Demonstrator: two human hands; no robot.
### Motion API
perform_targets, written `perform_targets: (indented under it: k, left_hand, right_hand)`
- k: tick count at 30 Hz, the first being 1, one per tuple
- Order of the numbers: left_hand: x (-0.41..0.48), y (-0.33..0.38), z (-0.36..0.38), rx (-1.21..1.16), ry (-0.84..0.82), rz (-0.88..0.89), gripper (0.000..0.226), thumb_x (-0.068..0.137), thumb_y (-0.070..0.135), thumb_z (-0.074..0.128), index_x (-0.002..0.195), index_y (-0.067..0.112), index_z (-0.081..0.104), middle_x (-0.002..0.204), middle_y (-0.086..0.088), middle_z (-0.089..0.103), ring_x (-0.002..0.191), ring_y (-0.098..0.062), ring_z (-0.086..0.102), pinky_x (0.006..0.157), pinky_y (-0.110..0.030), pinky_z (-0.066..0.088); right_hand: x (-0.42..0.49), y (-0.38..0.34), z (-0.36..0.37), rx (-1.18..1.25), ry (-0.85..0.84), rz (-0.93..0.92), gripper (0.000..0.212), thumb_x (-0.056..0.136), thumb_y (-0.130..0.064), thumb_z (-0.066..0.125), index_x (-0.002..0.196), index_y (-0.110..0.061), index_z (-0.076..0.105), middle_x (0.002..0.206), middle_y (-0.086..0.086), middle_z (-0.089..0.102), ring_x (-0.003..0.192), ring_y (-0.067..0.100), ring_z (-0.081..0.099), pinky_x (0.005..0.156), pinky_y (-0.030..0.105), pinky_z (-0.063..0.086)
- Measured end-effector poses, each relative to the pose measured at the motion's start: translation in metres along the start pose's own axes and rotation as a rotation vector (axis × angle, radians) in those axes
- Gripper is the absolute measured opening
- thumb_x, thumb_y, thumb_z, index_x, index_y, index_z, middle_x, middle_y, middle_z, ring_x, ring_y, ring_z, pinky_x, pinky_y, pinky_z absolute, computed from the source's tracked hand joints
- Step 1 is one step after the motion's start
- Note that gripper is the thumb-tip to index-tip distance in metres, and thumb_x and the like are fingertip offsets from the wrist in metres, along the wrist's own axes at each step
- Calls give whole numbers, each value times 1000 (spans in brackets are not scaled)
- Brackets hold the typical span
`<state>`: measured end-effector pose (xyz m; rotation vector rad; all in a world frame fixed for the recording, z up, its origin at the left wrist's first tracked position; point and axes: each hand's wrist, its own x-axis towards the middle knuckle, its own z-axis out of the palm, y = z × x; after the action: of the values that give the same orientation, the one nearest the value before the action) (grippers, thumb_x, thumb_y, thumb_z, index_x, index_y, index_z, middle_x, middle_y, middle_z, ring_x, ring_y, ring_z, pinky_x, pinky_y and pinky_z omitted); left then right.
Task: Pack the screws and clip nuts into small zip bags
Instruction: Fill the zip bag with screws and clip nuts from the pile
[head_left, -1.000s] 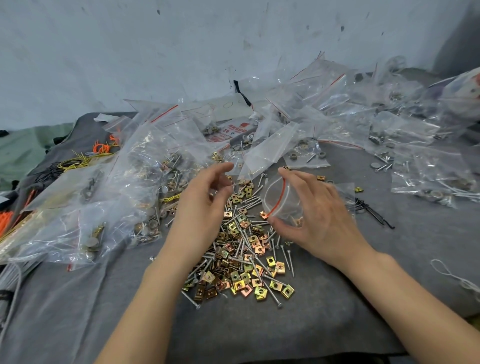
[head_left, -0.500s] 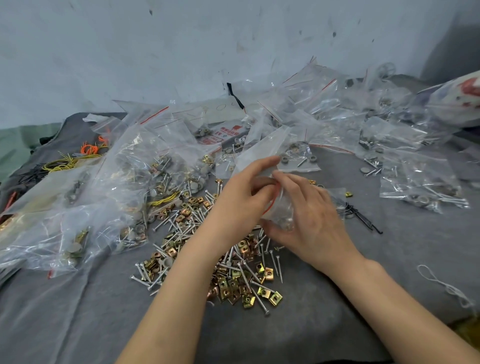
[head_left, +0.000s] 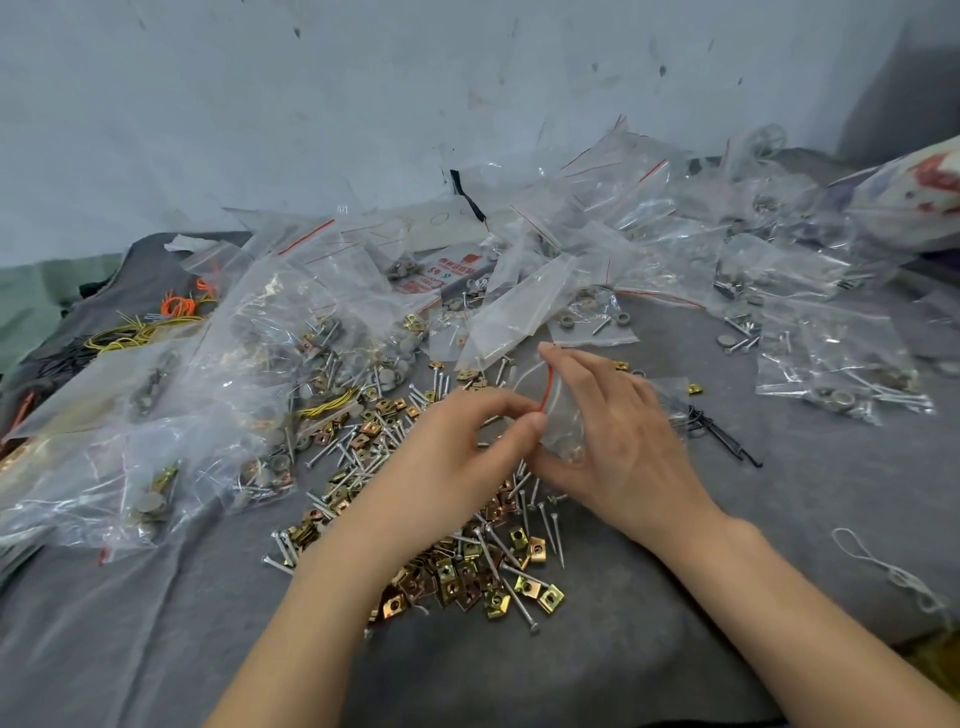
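Note:
A loose pile of gold clip nuts and silver screws lies on the grey cloth in front of me. Above it my right hand holds a small clear zip bag with a red seal line, fingers curled around its mouth. My left hand meets it from the left, thumb and fingertips pinching the bag's red edge. A few small parts show at the bag's bottom; I cannot tell which.
Many filled and empty zip bags crowd the left, back and right. Yellow and orange wires lie at far left. A black clip and a white cord rest on the cloth at right.
My left hand came over from the pile to the bag's mouth and now pinches its edge. My right hand kept hold of the bag throughout.

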<state>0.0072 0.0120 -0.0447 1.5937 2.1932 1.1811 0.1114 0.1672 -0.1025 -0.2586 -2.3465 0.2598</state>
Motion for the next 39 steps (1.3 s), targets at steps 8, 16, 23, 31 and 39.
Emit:
perform_targets:
  k: [8,16,23,31,39]
  left_hand:
    - [-4,-4,3,138,28,59,10,97,29,58,99,35,65,91,24,63,94,4,57,81,-12,40]
    - [0,-7,4,172,14,114,9,100,33,54,99,38,61,88,22,62,89,-2,58,79,-28,47]
    - [0,-11,4,127,45,108,15,100,37,52,105,32,65,91,19,67,90,-1,63,79,-28,52]
    - [19,-33,-18,106,285,-203,21,101,33,50,116,27,64,95,13,70,87,-1,64,77,-24,53]
    - [55,-57,-2,518,147,-359,25,101,29,51,116,17,67,113,-4,70,103,-26,63,95,-46,49]
  right_hand:
    - [1,1,2,25,-11,-1,80,85,-64,52,151,-24,31,142,1,46,127,16,45,105,37,35]
    - [1,3,3,36,-20,0,81,82,-62,55,151,-26,30,143,-1,44,128,17,46,103,36,35]
    - [1,0,1,35,-20,-2,77,84,-63,54,148,-23,35,143,1,48,127,17,49,102,39,39]
    - [0,-1,-2,28,-39,9,77,88,-67,53,149,-24,33,144,-1,45,125,15,47,105,34,33]
    - [0,-2,-3,37,-8,5,75,87,-62,57,147,-22,36,142,0,47,125,14,46,103,36,38]
